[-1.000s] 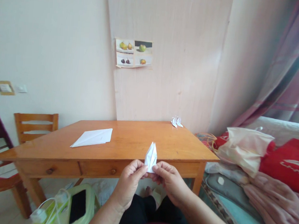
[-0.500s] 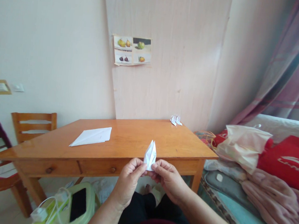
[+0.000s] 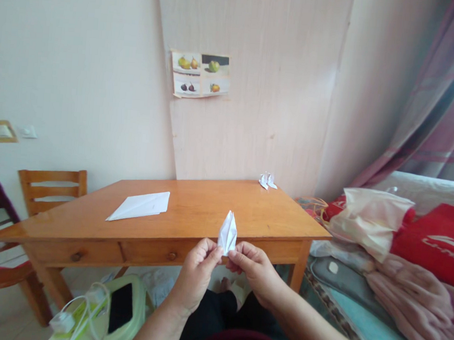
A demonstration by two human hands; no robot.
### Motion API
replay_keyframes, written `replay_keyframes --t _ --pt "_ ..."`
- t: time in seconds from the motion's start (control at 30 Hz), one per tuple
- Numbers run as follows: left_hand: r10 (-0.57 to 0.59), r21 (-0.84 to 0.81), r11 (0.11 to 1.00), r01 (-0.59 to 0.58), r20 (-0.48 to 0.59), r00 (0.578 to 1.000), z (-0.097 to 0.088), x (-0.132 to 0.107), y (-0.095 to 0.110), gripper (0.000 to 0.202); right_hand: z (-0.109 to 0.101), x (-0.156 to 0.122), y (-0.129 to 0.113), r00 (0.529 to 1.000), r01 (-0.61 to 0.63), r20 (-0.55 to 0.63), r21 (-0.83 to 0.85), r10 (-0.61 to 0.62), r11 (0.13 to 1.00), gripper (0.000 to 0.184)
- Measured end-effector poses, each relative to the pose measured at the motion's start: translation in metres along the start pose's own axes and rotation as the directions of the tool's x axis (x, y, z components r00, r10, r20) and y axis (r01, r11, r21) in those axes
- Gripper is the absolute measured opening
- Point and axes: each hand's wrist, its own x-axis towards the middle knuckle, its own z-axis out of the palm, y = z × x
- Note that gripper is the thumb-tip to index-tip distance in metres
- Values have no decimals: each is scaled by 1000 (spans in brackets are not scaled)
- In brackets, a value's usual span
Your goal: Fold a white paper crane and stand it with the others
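A small folded white paper point(image 3: 228, 233), pointed at the top and creased down its middle, stands upright between my two hands in front of the table's edge. My left hand point(image 3: 199, 267) pinches its lower left corner between thumb and fingers. On the other side, my right hand point(image 3: 254, 269) grips the lower right corner in the same way. Farther back, two small folded paper figures point(image 3: 267, 180) sit at the far right corner of the table. A stack of white paper sheets point(image 3: 141, 206) lies on the table's left half.
The wooden table point(image 3: 201, 199) has drawers facing me. At lower left is a pale green stool point(image 3: 136, 294) bearing a black phone point(image 3: 121, 308) and white cables. A wooden chair point(image 3: 54, 190) stands at left. To the right, a bed holds a red bag point(image 3: 437, 239) and a pink blanket point(image 3: 413, 305).
Both hands keep hold of the folded paper, which has barely moved. The view has shifted very slightly.
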Motion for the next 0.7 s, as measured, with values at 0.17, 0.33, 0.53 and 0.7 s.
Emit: replay_keyframes --t 0.17,0.33,0.53,0.7 --pt "-1 12 1000 0 8 1000 1 5 -7 28 0 4 4 994 58 -86 -48 -62 997 36" --pt "54 127 991 -39 -121 991 3 5 -14 29 -3 7 14 966 110 -201 -258 -165 960 35" --pt "44 108 993 -44 8 999 8 0 -17 26 -6 5 17 930 123 -205 -607 -305 785 23" --pt "33 7 999 -34 68 997 10 -1 -13 28 -4 0 8 897 217 -72 -789 -436 575 15"
